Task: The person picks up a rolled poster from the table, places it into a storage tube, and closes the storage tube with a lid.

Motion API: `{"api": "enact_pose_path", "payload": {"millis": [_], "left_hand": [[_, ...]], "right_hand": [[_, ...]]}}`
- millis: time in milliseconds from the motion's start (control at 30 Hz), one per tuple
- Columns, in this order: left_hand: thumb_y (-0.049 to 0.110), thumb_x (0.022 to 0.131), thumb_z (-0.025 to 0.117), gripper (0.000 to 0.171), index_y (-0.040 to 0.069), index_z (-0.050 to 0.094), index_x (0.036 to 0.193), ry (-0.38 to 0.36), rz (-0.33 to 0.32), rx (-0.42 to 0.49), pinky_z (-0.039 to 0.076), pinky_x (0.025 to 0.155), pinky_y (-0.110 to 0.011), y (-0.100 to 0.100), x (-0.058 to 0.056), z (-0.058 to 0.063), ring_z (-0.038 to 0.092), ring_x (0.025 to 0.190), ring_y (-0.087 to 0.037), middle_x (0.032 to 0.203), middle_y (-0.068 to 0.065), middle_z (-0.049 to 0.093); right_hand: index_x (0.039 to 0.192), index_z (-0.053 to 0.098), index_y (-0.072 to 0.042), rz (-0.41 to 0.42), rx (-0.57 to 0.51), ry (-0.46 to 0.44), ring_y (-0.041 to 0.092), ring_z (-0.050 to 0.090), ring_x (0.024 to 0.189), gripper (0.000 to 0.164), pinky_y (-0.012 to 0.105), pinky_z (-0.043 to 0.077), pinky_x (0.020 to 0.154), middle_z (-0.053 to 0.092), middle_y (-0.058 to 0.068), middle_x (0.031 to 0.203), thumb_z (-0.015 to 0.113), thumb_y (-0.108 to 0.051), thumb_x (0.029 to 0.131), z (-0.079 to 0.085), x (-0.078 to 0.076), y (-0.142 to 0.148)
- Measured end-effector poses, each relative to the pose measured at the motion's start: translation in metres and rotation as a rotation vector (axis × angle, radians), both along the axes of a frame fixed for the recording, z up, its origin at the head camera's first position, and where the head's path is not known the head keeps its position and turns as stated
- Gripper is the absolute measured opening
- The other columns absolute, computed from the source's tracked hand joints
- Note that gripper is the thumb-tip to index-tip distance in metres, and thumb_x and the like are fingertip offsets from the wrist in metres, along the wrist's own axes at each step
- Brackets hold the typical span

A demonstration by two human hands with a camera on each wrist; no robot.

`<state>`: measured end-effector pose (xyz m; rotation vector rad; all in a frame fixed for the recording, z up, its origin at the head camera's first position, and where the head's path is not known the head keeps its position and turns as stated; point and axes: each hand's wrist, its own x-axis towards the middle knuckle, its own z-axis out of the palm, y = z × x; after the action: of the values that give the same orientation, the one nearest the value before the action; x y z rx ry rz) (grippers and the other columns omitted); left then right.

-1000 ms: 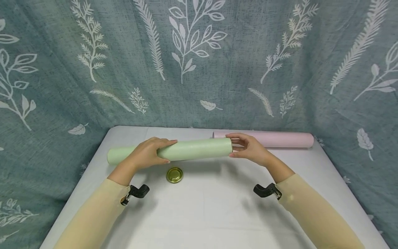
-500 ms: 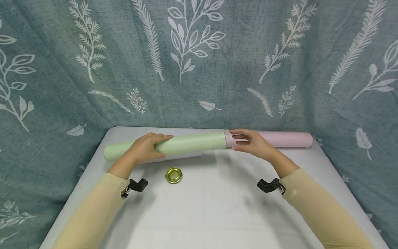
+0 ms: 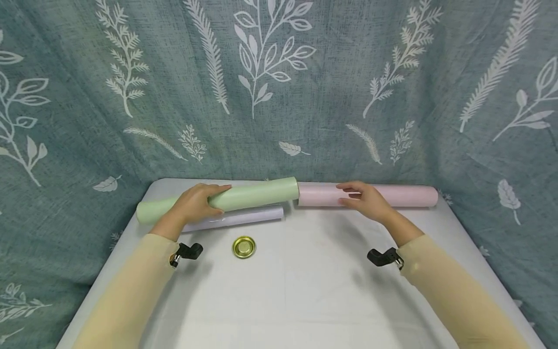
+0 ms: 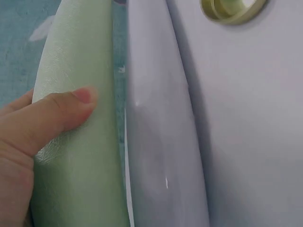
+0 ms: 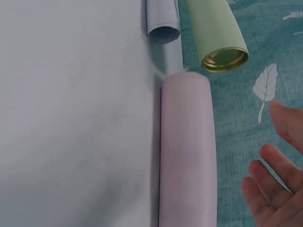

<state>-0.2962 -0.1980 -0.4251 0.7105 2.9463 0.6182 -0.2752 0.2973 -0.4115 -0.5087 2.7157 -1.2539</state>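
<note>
My left hand (image 3: 192, 206) grips a long pale green tube (image 3: 257, 193) near its middle, the thumb (image 4: 71, 108) along its side in the left wrist view. The tube slants, its right end raised toward the back. That end shows a gold metal cap (image 5: 225, 58) in the right wrist view. A white roll of paper (image 3: 257, 216) lies just in front of the green tube. My right hand (image 3: 368, 201) holds nothing; its fingers are spread and loosely bent over a pink tube (image 3: 410, 196) in the head view.
A round gold lid (image 3: 243, 247) lies on the white table (image 3: 296, 291), in front of the paper roll. Behind the table hangs a blue-green curtain (image 3: 327, 97) with white leaf patterns, close to the tubes. The pink tube lies along the back right edge.
My left hand has carried the green tube left and back, uncovering the white paper roll and the pink tube's left end. My right hand has left the green tube's end and moved right.
</note>
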Motion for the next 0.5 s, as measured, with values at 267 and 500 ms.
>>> {"api": "enact_pose_path", "payload": {"millis": [267,500], "left_hand": [[0.029,0.082,0.085,0.081,0.031,0.045,0.152,-0.036,0.03,0.022,0.043,0.102,-0.057,-0.008,-0.017,-0.003,0.05,0.131,-0.035,0.148,-0.008,0.052],[0.029,0.083,0.084,0.079,0.035,0.045,0.152,-0.098,0.094,0.014,0.042,0.102,-0.06,-0.013,-0.026,-0.006,0.047,0.133,-0.038,0.152,-0.01,0.047]], "right_hand": [[0.14,0.056,-0.006,-0.049,0.054,0.01,0.041,0.043,0.137,0.046,0.054,0.038,0.111,0.048,0.018,0.147,0.066,-0.025,0.099,-0.006,-0.008,0.013],[0.14,0.056,-0.004,-0.091,0.064,0.001,0.04,0.043,0.136,0.047,0.053,0.038,0.111,0.049,0.019,0.146,0.067,-0.022,0.098,-0.012,-0.013,0.023]]}}
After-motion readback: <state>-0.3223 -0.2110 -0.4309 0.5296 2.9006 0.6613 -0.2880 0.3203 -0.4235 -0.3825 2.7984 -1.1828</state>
